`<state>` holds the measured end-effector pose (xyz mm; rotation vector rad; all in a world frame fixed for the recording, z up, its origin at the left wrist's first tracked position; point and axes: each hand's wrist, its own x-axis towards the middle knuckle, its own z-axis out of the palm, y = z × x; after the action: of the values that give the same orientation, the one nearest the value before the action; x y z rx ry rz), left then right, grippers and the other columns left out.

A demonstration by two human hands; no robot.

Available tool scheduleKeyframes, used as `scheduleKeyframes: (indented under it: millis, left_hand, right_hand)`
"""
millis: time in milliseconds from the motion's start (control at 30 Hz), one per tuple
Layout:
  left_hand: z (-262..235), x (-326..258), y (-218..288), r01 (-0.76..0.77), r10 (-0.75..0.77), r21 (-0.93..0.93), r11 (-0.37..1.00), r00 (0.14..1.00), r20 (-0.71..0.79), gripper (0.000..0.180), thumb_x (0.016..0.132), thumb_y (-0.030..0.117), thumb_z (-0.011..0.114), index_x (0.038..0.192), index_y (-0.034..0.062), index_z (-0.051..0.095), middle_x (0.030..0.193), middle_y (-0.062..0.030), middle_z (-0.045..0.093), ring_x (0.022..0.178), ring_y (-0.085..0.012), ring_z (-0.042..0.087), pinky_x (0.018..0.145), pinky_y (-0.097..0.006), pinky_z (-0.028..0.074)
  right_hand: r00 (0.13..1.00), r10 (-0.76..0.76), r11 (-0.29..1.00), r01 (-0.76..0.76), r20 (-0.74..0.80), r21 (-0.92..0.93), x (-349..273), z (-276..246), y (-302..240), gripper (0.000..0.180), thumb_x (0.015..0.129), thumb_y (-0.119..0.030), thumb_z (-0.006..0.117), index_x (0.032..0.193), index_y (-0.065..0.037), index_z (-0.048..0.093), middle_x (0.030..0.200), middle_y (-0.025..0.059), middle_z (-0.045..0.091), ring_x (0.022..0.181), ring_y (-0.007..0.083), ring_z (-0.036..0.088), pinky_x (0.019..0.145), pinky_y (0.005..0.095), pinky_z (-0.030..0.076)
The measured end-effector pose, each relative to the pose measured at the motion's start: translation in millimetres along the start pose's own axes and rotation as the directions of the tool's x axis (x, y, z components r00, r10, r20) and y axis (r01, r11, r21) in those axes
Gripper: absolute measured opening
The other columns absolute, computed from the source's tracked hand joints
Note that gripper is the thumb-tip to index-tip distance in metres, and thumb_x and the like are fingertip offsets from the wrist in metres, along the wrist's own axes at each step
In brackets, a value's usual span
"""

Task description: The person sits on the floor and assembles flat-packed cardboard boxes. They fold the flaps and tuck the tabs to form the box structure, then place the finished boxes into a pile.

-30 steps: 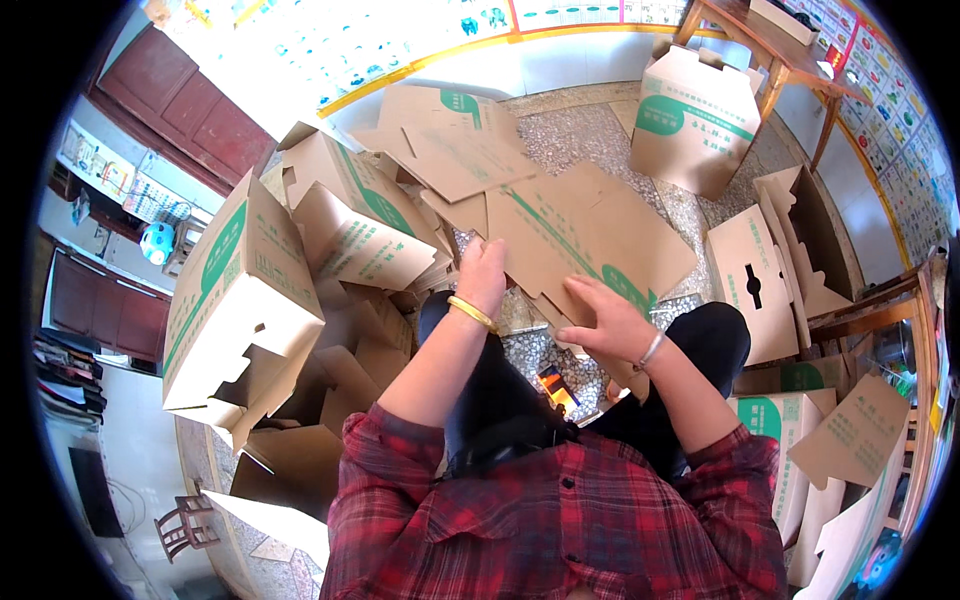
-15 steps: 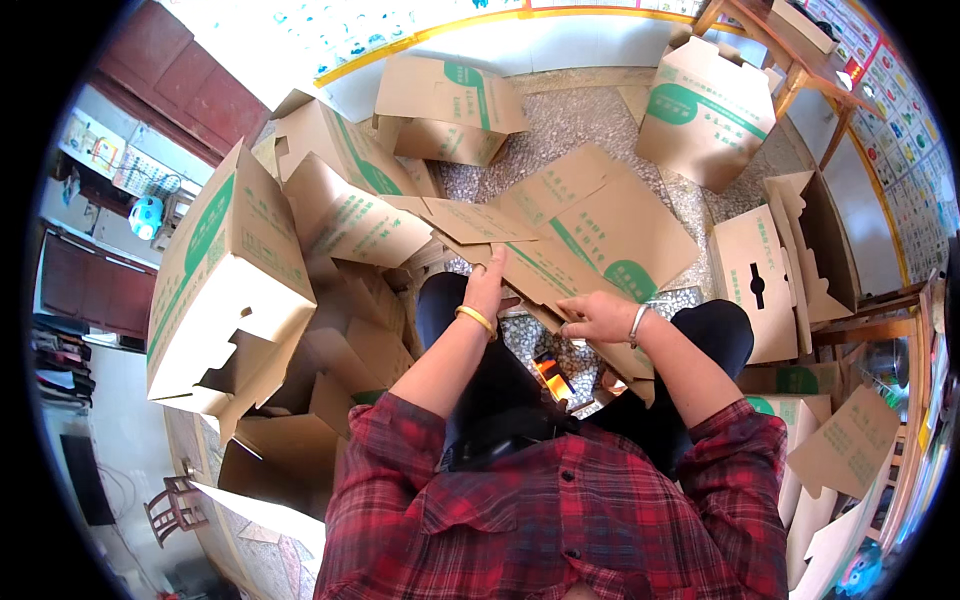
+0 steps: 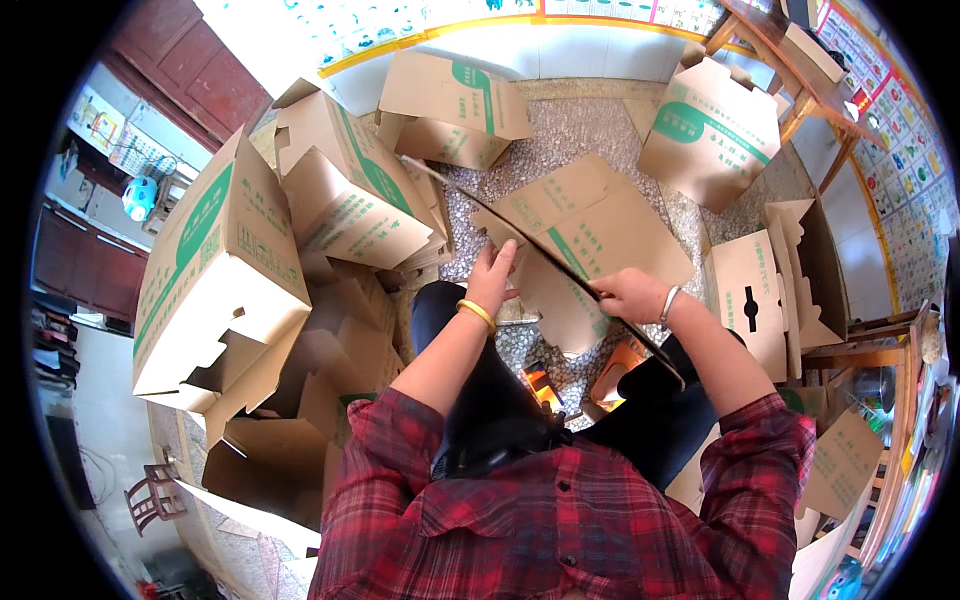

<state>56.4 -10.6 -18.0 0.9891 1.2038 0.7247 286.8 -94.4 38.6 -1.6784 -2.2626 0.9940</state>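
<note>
A flat brown cardboard carton blank (image 3: 545, 251) stands almost edge-on over my knees, slanting from upper left to lower right. My right hand (image 3: 632, 295) grips its upper edge right of the middle, thumb and fingers closed on it. My left hand (image 3: 489, 279) is beside the blank, thumb and fingers apart, the thumb tip close to its edge; whether it touches is unclear. Beyond lies another flat cardboard piece (image 3: 610, 215) with green print, on the floor. Between my legs are an orange-and-black object (image 3: 541, 386) and an orange item (image 3: 618, 370), both partly hidden.
Set-up cartons crowd my left, including a large one (image 3: 225, 270) and an open one (image 3: 270, 460). Other cartons stand ahead (image 3: 455, 105) and at far right (image 3: 710, 130). A carton with a black handle slot (image 3: 745, 305) is at right, near a wooden rack (image 3: 870, 340).
The held blank has turned from showing its printed face to nearly edge-on. My right hand has moved up and right along it; my left hand's fingers have come off its face.
</note>
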Motion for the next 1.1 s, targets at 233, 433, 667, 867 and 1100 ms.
scheduleKeyframes:
  millis: [233, 433, 667, 867, 1100]
  left_hand:
    - [-8.7, 12.6, -3.7, 0.057, -0.057, 0.001, 0.998, 0.998, -0.006, 0.042, 0.085, 0.03, 0.054, 0.115, 0.0017, 0.049, 0.11, -0.0095, 0.055, 0.101, -0.0229, 0.055, 0.071, -0.044, 0.054]
    - [-2.6, 5.7, -19.3, 0.009, -0.007, 0.062, 0.998, 0.999, -0.031, 0.029, 0.081, 0.019, 0.05, 0.099, -0.0026, 0.056, 0.099, -0.0111, 0.059, 0.091, -0.0215, 0.059, 0.061, -0.037, 0.056]
    - [28.4, -44.0, 6.2, -0.278, 0.221, 0.295, 0.914, 0.951, 0.215, 0.032, 0.079, 0.018, 0.051, 0.097, -0.0071, 0.057, 0.091, -0.0248, 0.061, 0.079, -0.0306, 0.063, 0.067, -0.037, 0.05]
    - [14.4, -73.0, -15.5, -0.278, 0.197, 0.328, 0.903, 0.946, 0.259, 0.034, 0.084, 0.023, 0.051, 0.103, -0.0049, 0.055, 0.093, -0.0091, 0.061, 0.082, -0.0171, 0.06, 0.062, -0.03, 0.053]
    - [12.2, -60.6, -46.8, -0.101, 0.07, 0.252, 0.962, 0.989, 0.129, 0.048, 0.083, 0.03, 0.056, 0.114, -0.0059, 0.051, 0.112, -0.0238, 0.057, 0.107, -0.0355, 0.053, 0.093, -0.037, 0.04]
  right_hand:
    - [1.0, -0.019, 1.0, 0.019, 0.005, -0.023, 1.4, 19.3, -1.3, 0.035, 0.076, -0.018, 0.054, 0.107, -0.002, 0.062, 0.089, 0.0234, 0.063, 0.086, 0.0373, 0.061, 0.08, 0.041, 0.048]
    - [0.982, 0.149, 0.939, -0.176, -0.115, -0.294, -2.4, -35.2, 2.6, 0.025, 0.078, -0.024, 0.057, 0.094, -0.008, 0.068, 0.086, 0.0201, 0.064, 0.083, 0.0353, 0.061, 0.078, 0.0418, 0.048]
    - [0.819, 0.262, 0.735, -0.512, -0.51, -0.445, 2.9, -114.2, 18.0, 0.022, 0.083, -0.024, 0.056, 0.084, -0.006, 0.068, 0.089, 0.0172, 0.065, 0.086, 0.0331, 0.063, 0.076, 0.0422, 0.05]
    - [0.894, 0.183, 0.792, -0.381, -0.41, -0.477, 29.7, -110.7, 18.3, 0.023, 0.085, -0.027, 0.056, 0.087, -0.006, 0.066, 0.088, 0.0155, 0.065, 0.086, 0.0317, 0.063, 0.075, 0.0416, 0.05]
    - [0.933, 0.149, 0.787, -0.312, -0.327, -0.532, 46.0, -75.1, 32.4, 0.021, 0.084, -0.027, 0.057, 0.087, -0.008, 0.064, 0.087, 0.0154, 0.065, 0.085, 0.0324, 0.063, 0.074, 0.0428, 0.05]
